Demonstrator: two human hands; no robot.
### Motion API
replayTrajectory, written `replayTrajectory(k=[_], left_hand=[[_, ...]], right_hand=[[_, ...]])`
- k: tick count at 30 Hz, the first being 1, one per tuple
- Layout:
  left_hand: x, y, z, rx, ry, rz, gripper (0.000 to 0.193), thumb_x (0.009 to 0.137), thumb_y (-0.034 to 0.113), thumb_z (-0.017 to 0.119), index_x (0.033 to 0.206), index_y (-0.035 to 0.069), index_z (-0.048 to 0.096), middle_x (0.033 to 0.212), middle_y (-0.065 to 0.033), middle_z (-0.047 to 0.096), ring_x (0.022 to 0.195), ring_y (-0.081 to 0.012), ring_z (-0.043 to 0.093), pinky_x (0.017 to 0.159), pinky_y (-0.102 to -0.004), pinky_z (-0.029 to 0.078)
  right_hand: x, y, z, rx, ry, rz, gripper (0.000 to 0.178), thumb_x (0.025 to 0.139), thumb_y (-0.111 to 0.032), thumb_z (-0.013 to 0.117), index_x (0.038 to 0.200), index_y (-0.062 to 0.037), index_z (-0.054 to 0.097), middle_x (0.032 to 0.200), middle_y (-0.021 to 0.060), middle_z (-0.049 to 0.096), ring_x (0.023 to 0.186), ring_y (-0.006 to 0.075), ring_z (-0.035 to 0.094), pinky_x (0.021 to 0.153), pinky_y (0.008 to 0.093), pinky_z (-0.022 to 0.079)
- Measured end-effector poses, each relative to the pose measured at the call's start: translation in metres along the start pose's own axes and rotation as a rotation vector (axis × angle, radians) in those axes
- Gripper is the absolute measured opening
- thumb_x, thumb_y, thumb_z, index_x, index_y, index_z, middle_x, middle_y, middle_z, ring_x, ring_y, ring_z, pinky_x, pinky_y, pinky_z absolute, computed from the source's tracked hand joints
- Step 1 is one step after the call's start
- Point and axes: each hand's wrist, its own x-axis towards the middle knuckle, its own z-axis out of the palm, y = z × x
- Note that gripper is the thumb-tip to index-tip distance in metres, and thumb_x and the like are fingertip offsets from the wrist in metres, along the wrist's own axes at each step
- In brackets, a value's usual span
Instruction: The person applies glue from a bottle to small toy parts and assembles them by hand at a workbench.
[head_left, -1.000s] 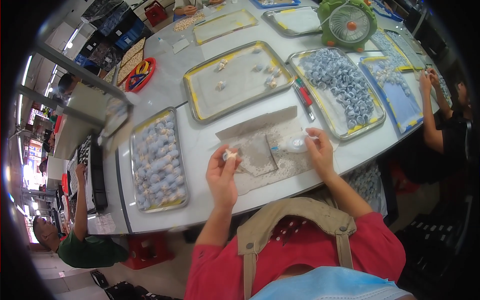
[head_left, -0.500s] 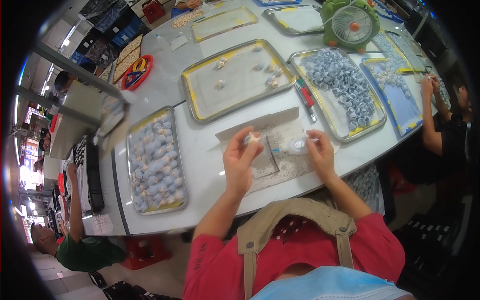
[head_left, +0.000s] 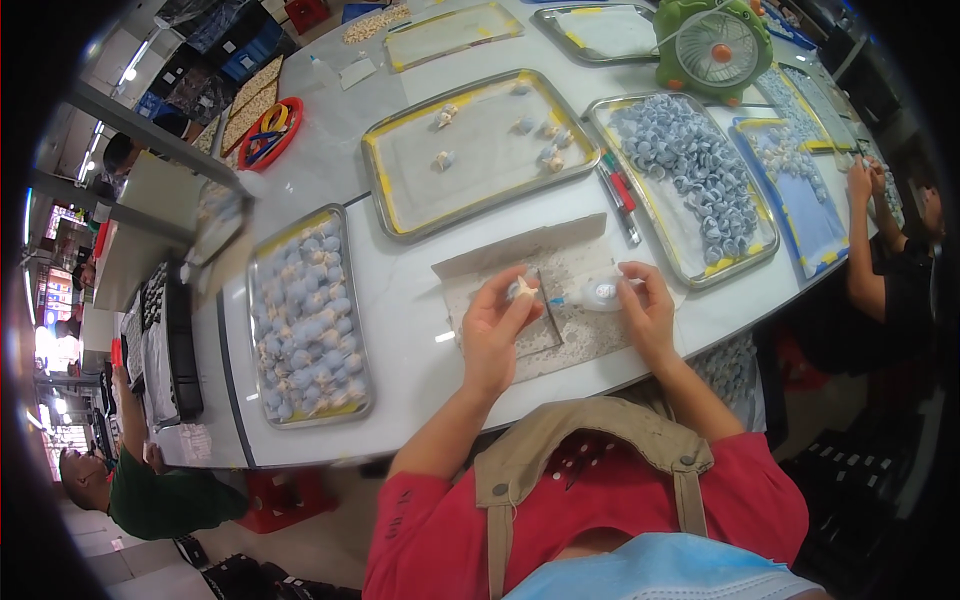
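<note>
My left hand (head_left: pixel 494 328) pinches a small cream and pale-blue figure piece (head_left: pixel 521 290) between thumb and fingers. Closed around the back of a small clear squeeze bottle (head_left: pixel 602 293) is my right hand (head_left: pixel 648 314). The bottle lies on its side in the air, its thin blue tip (head_left: pixel 556 301) pointing left toward the piece, a short gap apart. Beneath both hands is a stained cardboard sheet (head_left: pixel 585 340) with a raised back flap. To the left, a metal tray (head_left: pixel 366 345) is filled with similar blue and cream pieces.
Ahead lies a large tray (head_left: pixel 400 232) with several pieces. A tray of pale-blue cup-shaped parts (head_left: pixel 690 165) stands right, with markers (head_left: pixel 620 195) beside it. Further back are a green fan (head_left: pixel 715 50) and a red basket (head_left: pixel 290 135). Co-workers sit at both sides.
My left hand has moved slightly right with the figure piece, nearer the bottle's tip. My right hand and the bottle hold almost the same place. The co-worker at left has lowered an arm.
</note>
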Motion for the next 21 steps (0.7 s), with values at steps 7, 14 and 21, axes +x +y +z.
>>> replayTrajectory(k=[7,14,21], left_hand=[[0.0017,0.0012,0.0007,-0.003,0.024,-0.013,0.032,0.086,0.006,0.056,0.117,0.004,0.05,0.103,-0.0066,0.057,0.082,-0.0104,0.055,0.079,-0.0275,0.048],[0.0038,0.0026,-0.0016,-0.026,0.03,-0.004,0.032,0.085,0.007,0.056,0.116,0.005,0.051,0.101,-0.0062,0.057,0.082,-0.0102,0.055,0.079,-0.0278,0.048],[0.0025,0.0004,-0.0041,-0.042,0.024,-0.006,0.031,0.085,0.006,0.056,0.116,0.005,0.051,0.101,-0.0064,0.057,0.082,-0.0104,0.055,0.08,-0.028,0.047]], right_hand=[[0.0007,-0.0037,-0.0015,-0.017,-0.005,-0.01,0.023,0.085,-0.007,0.055,0.107,-0.0015,0.054,0.094,0.0002,0.054,0.072,0.0056,0.045,0.068,0.0188,0.039],[0.0023,-0.0036,-0.0015,-0.037,-0.013,-0.023,0.024,0.085,-0.008,0.055,0.108,-0.0012,0.054,0.094,0.0004,0.053,0.072,0.0056,0.044,0.068,0.019,0.039],[-0.0006,-0.0008,-0.0003,-0.022,-0.02,-0.022,0.024,0.085,-0.008,0.055,0.108,-0.0013,0.054,0.095,0.0009,0.053,0.073,0.0057,0.045,0.068,0.0189,0.039]])
